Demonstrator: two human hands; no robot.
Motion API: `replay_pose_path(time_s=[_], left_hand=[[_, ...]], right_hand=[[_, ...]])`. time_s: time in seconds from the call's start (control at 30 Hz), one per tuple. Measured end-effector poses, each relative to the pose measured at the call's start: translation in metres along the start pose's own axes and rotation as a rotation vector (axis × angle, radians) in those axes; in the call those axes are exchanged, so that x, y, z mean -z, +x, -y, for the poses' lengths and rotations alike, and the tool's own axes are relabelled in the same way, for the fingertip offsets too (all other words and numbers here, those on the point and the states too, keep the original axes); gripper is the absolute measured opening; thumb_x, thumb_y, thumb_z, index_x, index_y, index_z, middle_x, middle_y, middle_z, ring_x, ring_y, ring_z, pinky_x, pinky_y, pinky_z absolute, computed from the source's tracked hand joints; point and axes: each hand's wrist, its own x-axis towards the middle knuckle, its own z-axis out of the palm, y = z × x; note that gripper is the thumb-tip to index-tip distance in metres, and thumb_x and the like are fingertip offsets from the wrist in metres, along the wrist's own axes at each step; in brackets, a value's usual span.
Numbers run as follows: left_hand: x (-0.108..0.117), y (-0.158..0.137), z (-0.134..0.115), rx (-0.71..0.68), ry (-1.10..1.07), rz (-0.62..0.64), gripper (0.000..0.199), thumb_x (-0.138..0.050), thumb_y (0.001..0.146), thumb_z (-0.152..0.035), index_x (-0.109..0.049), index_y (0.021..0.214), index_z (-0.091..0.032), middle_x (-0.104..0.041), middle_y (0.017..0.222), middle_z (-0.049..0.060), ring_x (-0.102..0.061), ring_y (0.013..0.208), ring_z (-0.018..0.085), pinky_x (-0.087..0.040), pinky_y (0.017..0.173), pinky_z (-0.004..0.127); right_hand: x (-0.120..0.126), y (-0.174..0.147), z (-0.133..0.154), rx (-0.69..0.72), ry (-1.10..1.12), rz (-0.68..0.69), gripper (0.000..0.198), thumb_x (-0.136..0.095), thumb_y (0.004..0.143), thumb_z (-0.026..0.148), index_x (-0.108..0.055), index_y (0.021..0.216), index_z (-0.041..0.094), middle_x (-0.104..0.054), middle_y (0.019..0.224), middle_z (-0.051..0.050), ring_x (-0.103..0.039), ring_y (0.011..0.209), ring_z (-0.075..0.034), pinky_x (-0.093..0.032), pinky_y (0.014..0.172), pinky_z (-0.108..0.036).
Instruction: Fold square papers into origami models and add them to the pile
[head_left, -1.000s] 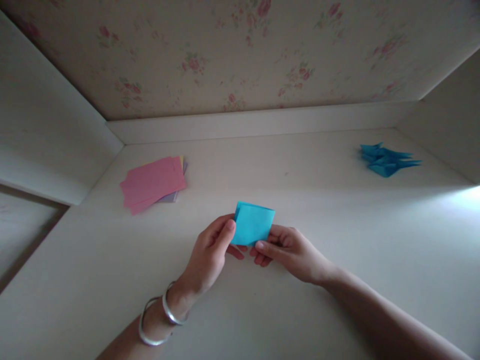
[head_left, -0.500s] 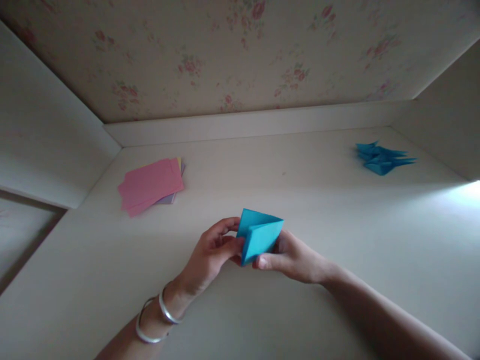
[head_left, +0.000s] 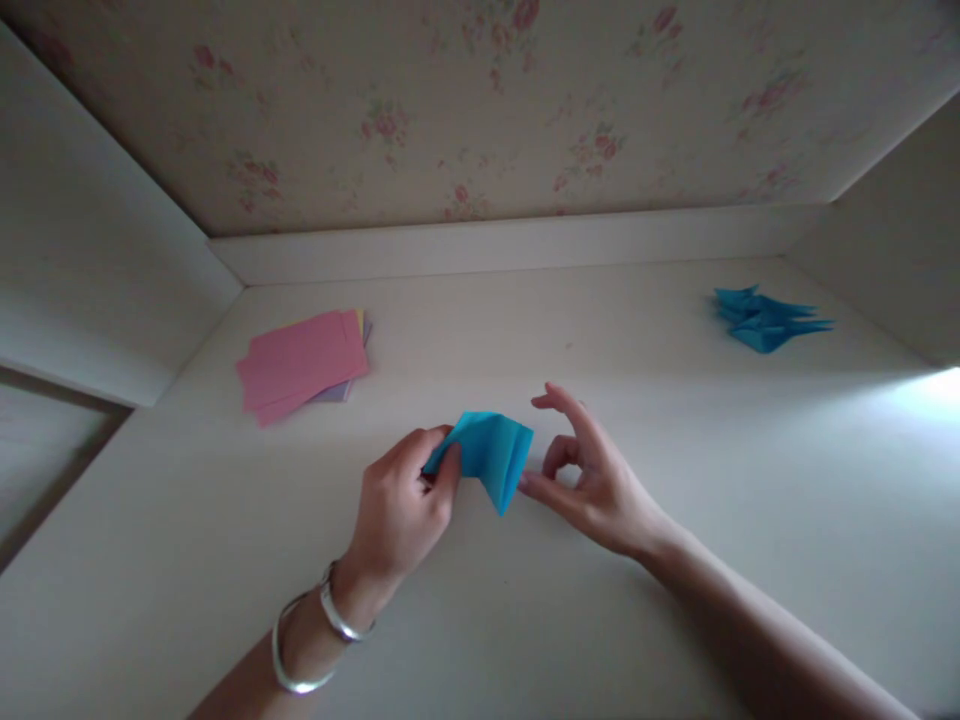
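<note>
Blue paper [head_left: 480,442] is pinched in the left hand [head_left: 405,505], right hand [head_left: 607,500] spread, over white tabletop [head_left: 465,640] below floral wallpaper [head_left: 487,120].

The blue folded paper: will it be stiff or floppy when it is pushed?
The blue folded paper probably flexes at its creases, since its panels stand at angles. It is likely light: the left hand pinches one end. Its thin edges suggest it could crumple.

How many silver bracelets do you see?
2: the first bracelet sits nearer the left hand, the second bracelet farther up the same arm. No others show.
</note>
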Motion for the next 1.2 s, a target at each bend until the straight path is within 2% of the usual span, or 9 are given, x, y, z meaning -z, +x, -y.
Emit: replay_pose_path(time_s=[0.1, 0.2, 0.33, 0.47, 0.6, 0.73, 0.87, 0.97, 1.2], left_hand=[[0.000, 0.000, 0.000, -0.060, 0.033, 0.001, 0.013, -0.056, 0.092, -0.019, -0.069, 0.095, -0.018, -0.071, 0.079, 0.003, -0.065, 0.067, 0.014, -0.048, 0.067, 0.024], [-0.003, 0.000, 0.001, -0.031, 0.010, 0.041, 0.017, -0.056, 0.092, -0.020, -0.068, 0.104, -0.019, -0.075, 0.088, 0.004, -0.068, 0.074, 0.015, -0.051, 0.072, 0.024], [-0.005, 0.002, 0.007, 0.123, -0.015, 0.068, 0.039, -0.058, 0.091, -0.027, -0.056, 0.130, -0.021, -0.075, 0.105, 0.006, -0.072, 0.086, 0.019, -0.055, 0.077, 0.027], [-0.006, 0.005, 0.015, 0.226, 0.060, 0.128, 0.045, -0.060, 0.089, -0.025, -0.052, 0.133, -0.021, -0.075, 0.099, 0.006, -0.073, 0.084, 0.022, -0.057, 0.075, 0.032], [-0.006, 0.007, 0.017, 0.105, 0.249, 0.122, 0.036, -0.062, 0.087, -0.019, -0.059, 0.123, -0.019, -0.068, 0.109, 0.010, -0.069, 0.091, 0.025, -0.056, 0.082, 0.037], [-0.005, 0.004, 0.016, -0.096, 0.403, 0.092, 0.023, -0.063, 0.087, -0.015, -0.068, 0.110, -0.017, -0.062, 0.107, 0.012, -0.063, 0.093, 0.027, -0.054, 0.085, 0.041], [-0.007, -0.004, 0.007, -0.242, 0.299, 0.263, 0.020, -0.053, 0.095, -0.012, -0.069, 0.103, -0.020, -0.066, 0.093, 0.005, -0.064, 0.079, 0.019, -0.054, 0.073, 0.032], [-0.010, -0.010, 0.000, -0.335, 0.303, 0.348, 0.016, -0.057, 0.095, -0.022, -0.070, 0.104, -0.020, -0.070, 0.101, 0.005, -0.065, 0.089, 0.023, -0.054, 0.081, 0.040], [-0.011, -0.012, 0.000, -0.356, 0.329, 0.360, 0.024, -0.059, 0.094, -0.031, -0.070, 0.112, -0.020, -0.069, 0.118, 0.008, -0.062, 0.106, 0.028, -0.051, 0.091, 0.047]], right_hand=[[0.004, 0.001, -0.003, 0.225, -0.162, 0.024, 0.077, -0.061, 0.090, 0.016, -0.024, 0.152, 0.041, -0.027, 0.155, -0.013, -0.067, 0.084, -0.014, -0.061, 0.072, -0.033], [0.005, 0.001, -0.004, 0.411, -0.444, 0.090, 0.057, -0.053, 0.092, 0.009, -0.047, 0.142, 0.034, -0.032, 0.156, -0.014, -0.068, 0.091, -0.019, -0.061, 0.071, -0.035], [0.008, 0.003, -0.005, 0.462, -0.631, 0.142, 0.022, -0.059, 0.093, 0.020, -0.070, 0.111, 0.025, -0.054, 0.142, -0.013, -0.069, 0.089, -0.021, -0.061, 0.074, -0.038], [0.013, 0.008, -0.006, 0.456, -0.696, 0.173, 0.015, -0.064, 0.091, 0.030, -0.074, 0.100, 0.024, -0.065, 0.131, -0.009, -0.062, 0.113, -0.031, -0.058, 0.089, -0.046], [0.020, 0.011, -0.009, 0.522, -0.691, 0.229, 0.017, -0.067, 0.089, 0.029, -0.075, 0.102, 0.023, -0.068, 0.128, -0.007, -0.053, 0.129, -0.034, -0.049, 0.103, -0.053], [0.026, 0.013, -0.013, 0.505, -0.593, 0.319, 0.021, -0.068, 0.089, 0.028, -0.073, 0.109, 0.025, -0.075, 0.116, -0.004, -0.063, 0.118, -0.026, -0.046, 0.108, -0.048], [0.028, 0.014, -0.014, 0.429, -0.562, 0.343, 0.030, -0.074, 0.084, 0.030, -0.072, 0.114, 0.025, -0.077, 0.112, -0.004, -0.066, 0.115, -0.026, -0.046, 0.108, -0.049], [0.029, 0.016, -0.014, 0.431, -0.550, 0.354, 0.028, -0.076, 0.083, 0.030, -0.073, 0.111, 0.024, -0.076, 0.113, -0.003, -0.065, 0.115, -0.027, -0.049, 0.105, -0.047], [0.032, 0.015, -0.008, 0.438, -0.496, 0.350, 0.021, -0.070, 0.086, 0.021, -0.075, 0.105, 0.023, -0.076, 0.111, -0.005, -0.064, 0.113, -0.025, -0.052, 0.100, -0.044]])
